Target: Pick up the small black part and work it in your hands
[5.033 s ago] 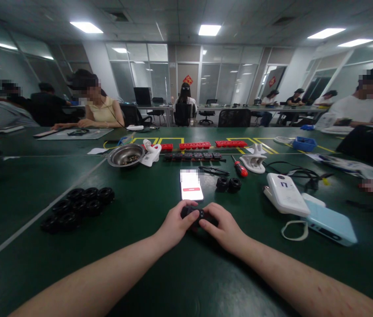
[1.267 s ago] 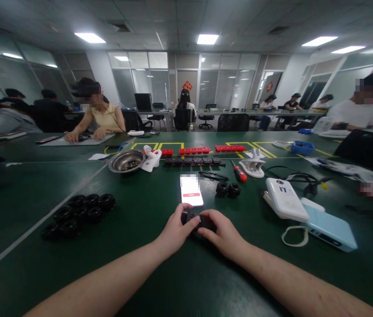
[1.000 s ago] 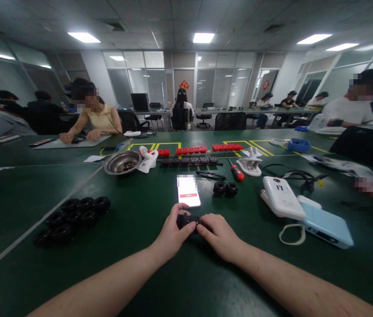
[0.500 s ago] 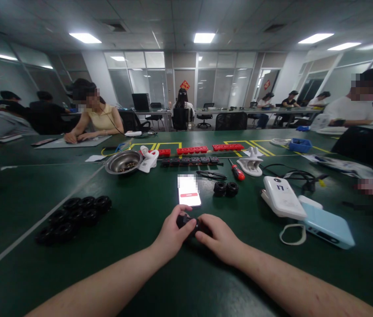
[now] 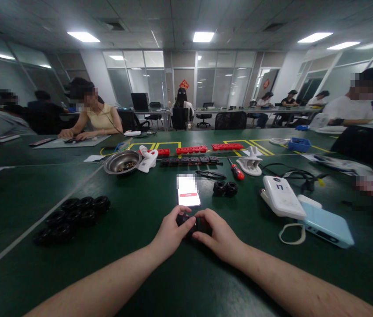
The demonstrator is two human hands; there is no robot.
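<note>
Just in front of a lit phone (image 5: 189, 198), both hands are at a small black round part (image 5: 192, 223), which looks like the black wheel-like rings on the table. My left hand (image 5: 173, 225) is closed around it, thumb across its near face. The fingers and thumb of my right hand (image 5: 215, 232) curl against its right side. Much of the part is hidden by fingers. Two black rings (image 5: 225, 188) stand beyond my right hand. Several more black rings (image 5: 73, 216) lie grouped at the left.
A metal bowl (image 5: 122, 163) with small brass-coloured pieces, a black strip (image 5: 189, 161), red strips (image 5: 191, 150) and a red-black screwdriver (image 5: 237, 171) lie farther back. At the right are a white device (image 5: 283, 197) and a light-blue box (image 5: 328, 224). A co-worker (image 5: 90, 114) sits across at left.
Both hands stay in nearly the same place around the black part, which looks slightly turned. The co-worker at the left has shifted a hand.
</note>
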